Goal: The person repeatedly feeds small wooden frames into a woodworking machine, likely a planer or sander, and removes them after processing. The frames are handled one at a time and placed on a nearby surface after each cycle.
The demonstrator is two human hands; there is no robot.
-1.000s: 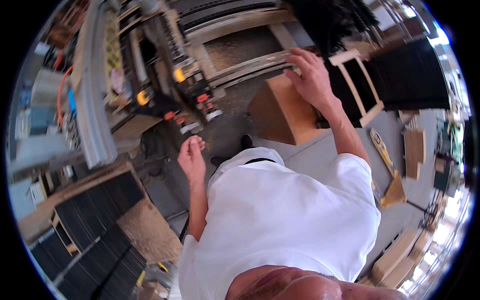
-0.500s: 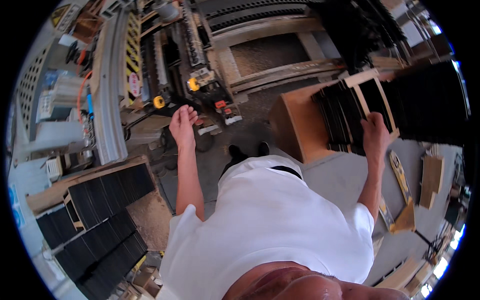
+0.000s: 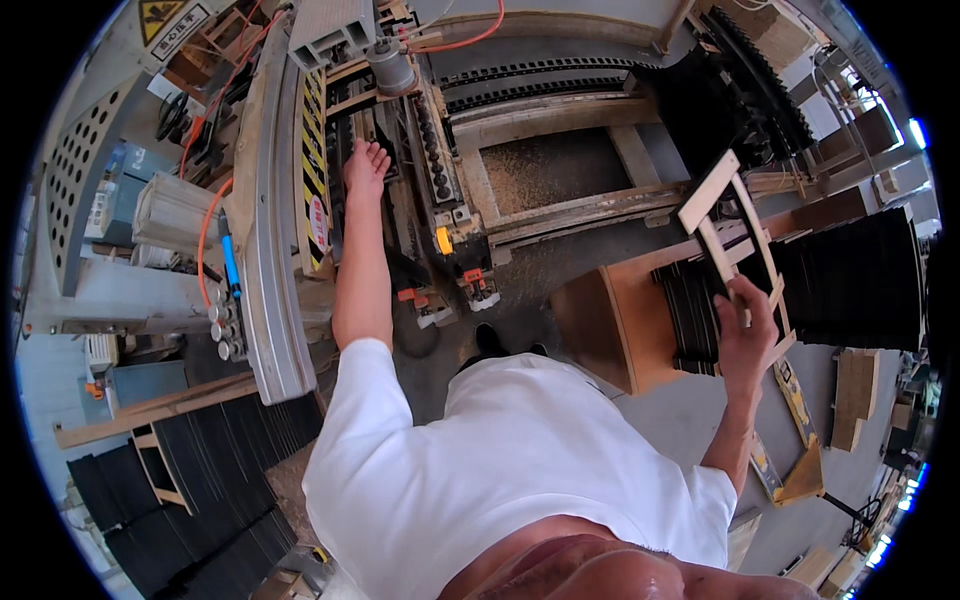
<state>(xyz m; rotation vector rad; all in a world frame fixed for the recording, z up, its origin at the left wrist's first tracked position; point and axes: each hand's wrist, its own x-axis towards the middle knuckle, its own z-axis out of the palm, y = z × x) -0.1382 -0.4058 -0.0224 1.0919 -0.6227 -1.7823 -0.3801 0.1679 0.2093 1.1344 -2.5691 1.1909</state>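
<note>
My right hand is closed around a pale wooden frame with rails and cross pieces. The frame is held tilted over a stack of thin black-edged pieces on the right. My left hand reaches forward over the machine's dark rails, beside a yellow-and-black striped strip. Its fingers are loosely bent and a little apart, and nothing shows in them. Whether they touch the machine below, I cannot tell.
A brown wooden box stands beside the right-hand stack, with more black pieces beyond. Black stacks fill the lower left. A metal beam runs along the left. A yellow pallet truck is on the floor at right.
My left hand has moved farther forward over the machine. My right hand has raised the wooden frame off the stack and tilted it. The view has shifted, so the machine appears lower.
</note>
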